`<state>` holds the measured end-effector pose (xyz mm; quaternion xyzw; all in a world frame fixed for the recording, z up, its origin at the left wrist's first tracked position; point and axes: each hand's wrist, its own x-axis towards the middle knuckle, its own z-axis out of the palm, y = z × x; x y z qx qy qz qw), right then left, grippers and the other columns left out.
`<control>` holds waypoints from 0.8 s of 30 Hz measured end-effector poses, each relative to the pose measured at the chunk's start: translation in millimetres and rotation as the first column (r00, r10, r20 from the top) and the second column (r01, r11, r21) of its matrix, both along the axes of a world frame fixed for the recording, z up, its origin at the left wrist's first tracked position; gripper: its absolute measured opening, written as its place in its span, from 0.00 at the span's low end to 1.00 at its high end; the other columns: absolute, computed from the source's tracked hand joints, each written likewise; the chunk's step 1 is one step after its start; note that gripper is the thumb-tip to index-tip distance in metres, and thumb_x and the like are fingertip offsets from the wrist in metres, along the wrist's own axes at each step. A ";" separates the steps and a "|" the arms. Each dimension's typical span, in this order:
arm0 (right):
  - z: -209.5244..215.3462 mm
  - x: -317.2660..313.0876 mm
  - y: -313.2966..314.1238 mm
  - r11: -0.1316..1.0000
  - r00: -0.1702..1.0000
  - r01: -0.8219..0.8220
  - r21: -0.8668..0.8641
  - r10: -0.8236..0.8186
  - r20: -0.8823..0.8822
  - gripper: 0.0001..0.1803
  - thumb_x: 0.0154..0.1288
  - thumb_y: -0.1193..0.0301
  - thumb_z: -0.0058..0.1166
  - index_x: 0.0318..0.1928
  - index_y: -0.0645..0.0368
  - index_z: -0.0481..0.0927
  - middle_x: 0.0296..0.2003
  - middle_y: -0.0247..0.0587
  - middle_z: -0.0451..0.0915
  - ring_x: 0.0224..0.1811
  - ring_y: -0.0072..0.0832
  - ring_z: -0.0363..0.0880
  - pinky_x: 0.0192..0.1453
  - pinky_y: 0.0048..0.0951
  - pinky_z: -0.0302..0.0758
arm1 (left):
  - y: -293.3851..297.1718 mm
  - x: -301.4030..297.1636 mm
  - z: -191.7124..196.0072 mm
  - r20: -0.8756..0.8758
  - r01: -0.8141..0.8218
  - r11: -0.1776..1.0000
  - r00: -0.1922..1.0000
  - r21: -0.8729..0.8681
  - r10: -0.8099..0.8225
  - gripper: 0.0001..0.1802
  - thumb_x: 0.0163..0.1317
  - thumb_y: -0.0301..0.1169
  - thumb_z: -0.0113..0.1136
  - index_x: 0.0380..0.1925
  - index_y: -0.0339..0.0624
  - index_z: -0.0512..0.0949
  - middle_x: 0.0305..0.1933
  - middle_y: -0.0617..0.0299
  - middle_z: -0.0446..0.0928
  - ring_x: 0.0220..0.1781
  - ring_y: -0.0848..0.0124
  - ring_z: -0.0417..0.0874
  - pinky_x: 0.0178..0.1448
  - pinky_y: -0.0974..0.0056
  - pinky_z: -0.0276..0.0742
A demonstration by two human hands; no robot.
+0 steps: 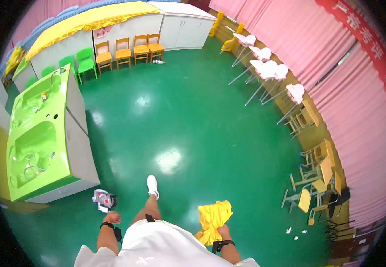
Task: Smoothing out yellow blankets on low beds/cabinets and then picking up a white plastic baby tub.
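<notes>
My right hand [223, 230] grips a bunched yellow cloth [215, 216], which hangs in loose folds beyond the fingers. At my left side, my left hand [112, 217] has its fingers curled in, and I see nothing inside them. Just beyond it is a crumpled white and dark plastic bag [104, 200] with a red patch. It appears to lie on the floor, and whether the hand touches it is hard to tell. Both wrists wear black bands.
A green double sink unit [63, 147] stands at the left. Green chairs [86, 62] and wooden chairs [123, 53] line the far cabinets. White high chairs [264, 69] and stacked small desks and chairs [317, 178] edge the right wall. White scraps [296, 237] and a bottle [159, 62] lie on the green floor.
</notes>
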<state>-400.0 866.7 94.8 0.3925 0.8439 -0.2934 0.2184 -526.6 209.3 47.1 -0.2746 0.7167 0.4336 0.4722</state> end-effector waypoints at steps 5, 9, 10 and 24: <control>44.1 -170.3 -2.2 0.995 0.968 -0.024 -0.101 -0.003 -0.251 0.31 0.52 0.73 0.46 0.60 0.60 0.64 0.50 0.58 0.75 0.56 0.50 0.71 0.58 0.41 0.69 | 13.8 -143.2 -30.4 0.118 -0.119 0.993 0.986 0.006 0.117 0.12 0.56 0.33 0.52 0.28 0.37 0.81 0.31 0.55 0.82 0.28 0.69 0.82 0.27 0.65 0.77; 24.9 -275.8 -0.5 0.991 0.964 -0.052 -0.123 0.017 -0.267 0.31 0.51 0.75 0.45 0.61 0.59 0.65 0.53 0.57 0.74 0.58 0.49 0.70 0.59 0.38 0.68 | 27.0 -308.9 -31.1 -0.391 0.294 0.950 0.866 -0.106 -0.311 0.12 0.50 0.31 0.49 0.21 0.35 0.78 0.21 0.54 0.79 0.20 0.67 0.79 0.25 0.62 0.74; 20.3 -296.1 -6.1 0.985 0.965 -0.078 -0.157 0.034 -0.260 0.31 0.51 0.75 0.45 0.61 0.59 0.65 0.53 0.57 0.74 0.58 0.49 0.70 0.59 0.38 0.68 | 9.1 -336.9 -39.4 -0.499 0.510 0.808 0.639 -0.295 -0.585 0.12 0.48 0.32 0.50 0.23 0.34 0.79 0.22 0.53 0.79 0.20 0.66 0.79 0.26 0.61 0.74; -80.5 -635.1 114.5 0.899 0.957 -0.254 -0.356 0.288 0.046 0.24 0.58 0.64 0.48 0.54 0.62 0.73 0.52 0.51 0.76 0.56 0.42 0.74 0.55 0.38 0.71 | 156.3 -732.7 68.5 -0.283 -0.097 0.995 0.955 -0.005 0.091 0.12 0.59 0.30 0.48 0.35 0.35 0.77 0.27 0.54 0.79 0.25 0.66 0.82 0.31 0.63 0.79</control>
